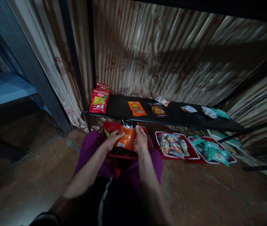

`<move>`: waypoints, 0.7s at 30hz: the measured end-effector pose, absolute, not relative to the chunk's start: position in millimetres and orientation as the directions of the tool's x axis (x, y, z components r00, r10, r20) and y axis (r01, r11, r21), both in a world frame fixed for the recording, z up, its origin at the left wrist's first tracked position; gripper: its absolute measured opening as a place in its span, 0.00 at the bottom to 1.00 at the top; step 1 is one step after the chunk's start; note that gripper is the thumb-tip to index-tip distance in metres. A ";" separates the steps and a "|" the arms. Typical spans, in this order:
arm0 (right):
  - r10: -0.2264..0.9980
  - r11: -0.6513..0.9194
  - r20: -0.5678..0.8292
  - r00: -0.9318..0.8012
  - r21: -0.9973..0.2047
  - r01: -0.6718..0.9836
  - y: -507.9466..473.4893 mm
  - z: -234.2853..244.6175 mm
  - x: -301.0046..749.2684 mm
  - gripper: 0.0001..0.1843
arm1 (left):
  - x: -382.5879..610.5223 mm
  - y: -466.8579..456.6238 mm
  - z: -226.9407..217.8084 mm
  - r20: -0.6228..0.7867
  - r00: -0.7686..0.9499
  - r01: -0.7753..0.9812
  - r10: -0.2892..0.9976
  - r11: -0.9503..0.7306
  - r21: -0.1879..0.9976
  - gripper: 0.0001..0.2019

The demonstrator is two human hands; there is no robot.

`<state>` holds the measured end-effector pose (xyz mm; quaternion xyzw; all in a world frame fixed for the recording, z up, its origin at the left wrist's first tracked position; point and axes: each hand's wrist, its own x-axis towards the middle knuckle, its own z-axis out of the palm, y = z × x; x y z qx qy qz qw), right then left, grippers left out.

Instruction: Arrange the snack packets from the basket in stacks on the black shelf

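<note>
An orange and black snack bag (128, 138) is held above a red basket (109, 126) between my knees. My left hand (113, 140) grips its left side, the thumb lying across the front. At the bag's right edge, my right hand (141, 138) is closed with the thumb upward; a bit of orange wrapper shows by its fingertips. Whether that belongs to the same bag or another one is unclear. The bag and my hands cover most of the basket's contents.
On the low black shelf (116, 106) are red snack packets (99, 101), an orange packet (136, 108), a brown packet (157, 110) and several small pouches. Right of me, one basket (195, 153) contains white-orange packets, another (232, 159) green ones. A dark metal post (77, 59) rises at left.
</note>
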<state>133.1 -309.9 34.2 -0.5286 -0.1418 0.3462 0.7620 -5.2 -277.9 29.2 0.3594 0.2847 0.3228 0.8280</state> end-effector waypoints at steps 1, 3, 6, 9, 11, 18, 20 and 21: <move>0.705 0.175 -0.157 0.691 -0.906 -0.385 -311.7 34.4 131.8 0.24 | -4.9 -275.6 28.7 -0.252 0.588 -0.354 0.769 0.525 0.774 0.23; 0.762 0.117 -0.180 0.622 -0.907 -0.405 -316.2 34.2 128.3 0.28 | -4.1 -270.4 28.5 -0.267 0.506 -0.405 0.821 0.499 0.766 0.21; 0.828 0.075 -0.180 0.531 -0.903 -0.424 -322.0 31.6 122.9 0.31 | -2.3 -263.5 29.3 -0.267 0.429 -0.465 0.863 0.464 0.754 0.20; 0.862 0.070 -0.145 0.485 -0.915 -0.398 -323.8 28.5 120.9 0.30 | -1.5 -260.2 31.4 -0.275 0.403 -0.491 0.873 0.460 0.740 0.19; 0.855 0.076 -0.133 0.502 -0.924 -0.374 -322.8 27.0 121.9 0.28 | -2.3 -260.8 34.0 -0.260 0.464 -0.476 0.847 0.486 0.733 0.20; 0.752 0.127 -0.105 0.651 -0.945 -0.300 -317.8 21.8 125.8 0.23 | -3.4 -269.2 38.4 -0.195 0.579 -0.375 0.792 0.471 0.798 0.23; 0.763 0.125 -0.083 0.641 -0.954 -0.272 -317.3 19.4 125.3 0.24 | -1.7 -268.8 35.3 -0.205 0.558 -0.373 0.804 0.464 0.804 0.22; 0.767 0.133 -0.055 0.639 -0.961 -0.243 -317.2 18.1 125.2 0.24 | -0.8 -267.8 33.4 -0.216 0.543 -0.367 0.811 0.461 0.808 0.21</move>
